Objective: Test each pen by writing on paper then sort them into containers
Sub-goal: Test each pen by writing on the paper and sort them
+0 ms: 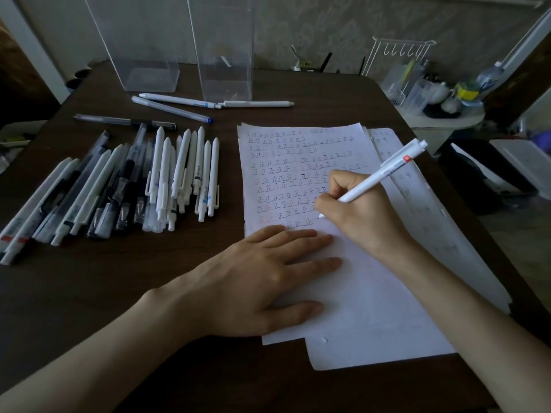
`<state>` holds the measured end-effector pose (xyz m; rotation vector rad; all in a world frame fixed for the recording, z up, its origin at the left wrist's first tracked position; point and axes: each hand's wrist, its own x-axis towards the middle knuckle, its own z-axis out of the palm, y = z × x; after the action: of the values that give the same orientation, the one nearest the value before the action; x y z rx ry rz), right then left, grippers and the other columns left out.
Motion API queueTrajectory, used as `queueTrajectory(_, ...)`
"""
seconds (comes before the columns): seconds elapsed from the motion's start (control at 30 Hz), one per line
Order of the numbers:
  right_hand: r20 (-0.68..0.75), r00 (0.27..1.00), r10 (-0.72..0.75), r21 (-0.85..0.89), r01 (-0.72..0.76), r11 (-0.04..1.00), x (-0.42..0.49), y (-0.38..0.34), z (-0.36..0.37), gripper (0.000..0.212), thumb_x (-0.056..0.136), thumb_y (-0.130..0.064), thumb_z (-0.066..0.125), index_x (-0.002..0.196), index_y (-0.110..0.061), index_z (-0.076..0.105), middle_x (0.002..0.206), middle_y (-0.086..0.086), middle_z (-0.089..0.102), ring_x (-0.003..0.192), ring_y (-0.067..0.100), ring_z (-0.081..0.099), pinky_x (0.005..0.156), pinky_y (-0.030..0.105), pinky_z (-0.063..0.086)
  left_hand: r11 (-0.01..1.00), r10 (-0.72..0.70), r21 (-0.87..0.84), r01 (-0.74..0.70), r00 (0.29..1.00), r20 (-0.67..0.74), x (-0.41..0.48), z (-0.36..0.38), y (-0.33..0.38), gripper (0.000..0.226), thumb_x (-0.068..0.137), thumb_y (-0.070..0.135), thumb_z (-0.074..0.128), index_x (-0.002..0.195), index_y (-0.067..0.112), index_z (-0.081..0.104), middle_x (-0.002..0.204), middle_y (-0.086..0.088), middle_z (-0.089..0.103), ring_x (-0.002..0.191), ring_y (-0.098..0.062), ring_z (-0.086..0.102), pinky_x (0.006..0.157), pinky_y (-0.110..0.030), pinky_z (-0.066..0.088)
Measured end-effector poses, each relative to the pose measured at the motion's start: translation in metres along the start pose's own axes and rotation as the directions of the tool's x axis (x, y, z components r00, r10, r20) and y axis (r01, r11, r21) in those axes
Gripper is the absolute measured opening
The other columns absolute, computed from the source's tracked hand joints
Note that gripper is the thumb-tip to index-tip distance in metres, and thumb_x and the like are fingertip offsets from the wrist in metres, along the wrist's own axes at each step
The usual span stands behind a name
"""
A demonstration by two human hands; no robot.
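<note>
Right hand point(357, 216) writing on the paper point(298, 150) with a white pen point(384, 171), left hand point(262, 272) holding the sheet down

The right hand's fingers are curled round the white pen, whose tip touches the top sheet at the end of a row of written marks, its clicker end tilted up and away to the right. The left hand lies flat with straight, spread fingers on the lower part of the same sheet, its fingertips near the right hand. A spread of white, clear and black pens point(134, 186) lies on the dark desk point(119, 293) just left of the paper. Beyond them four single pens point(179, 99) lie before two tall clear containers point(143, 55) standing side by side at the far edge
</note>
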<state>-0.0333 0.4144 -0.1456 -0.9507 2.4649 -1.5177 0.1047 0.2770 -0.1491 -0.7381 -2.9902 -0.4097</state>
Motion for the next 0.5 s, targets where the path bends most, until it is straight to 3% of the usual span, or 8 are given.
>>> queueTrajectory(0.3,0.010,1.000,0.002,0.017,-0.002,1.000,0.0000,-0.0002,-0.0013,0.043,0.075,0.003,0.061,0.054,-0.015,0.028,0.047,-0.006,0.024,0.043,0.004,0.033,0.046,0.025,0.030,1.000,-0.004,0.001,0.004,1.000,0.006,-0.0006,-0.0003,-0.0008,0.058,0.094,0.055,0.033,0.145,0.027,0.031,0.154,-0.001,0.023,0.142,-0.013,0.018,0.115,-0.035,0.017)
queueTrajectory(0.43,0.004,1.000,0.000,-0.001,0.000,1.000,0.0005,-0.0013,0.0004,0.038,0.071,-0.010,0.059,0.054,-0.018,0.027,0.047,-0.007,0.023,0.051,0.011,0.027,0.049,0.040,0.032,1.000,-0.001,0.005,0.001,1.000,0.013,-0.0001,-0.0004,-0.0006,0.059,0.094,0.056,0.031,0.146,0.028,0.028,0.155,0.000,0.021,0.142,-0.012,0.016,0.114,-0.031,0.012)
queueTrajectory(0.5,0.008,1.000,0.005,0.009,-0.005,1.000,0.0005,-0.0013,0.0001,0.037,0.071,-0.011,0.059,0.054,-0.018,0.027,0.046,-0.008,0.025,0.050,0.009,0.027,0.050,0.040,0.034,1.000,0.000,0.005,0.000,1.000,0.010,-0.0003,0.0000,-0.0008,0.058,0.095,0.056,0.032,0.146,0.028,0.029,0.155,-0.001,0.022,0.142,-0.013,0.017,0.114,-0.032,0.013)
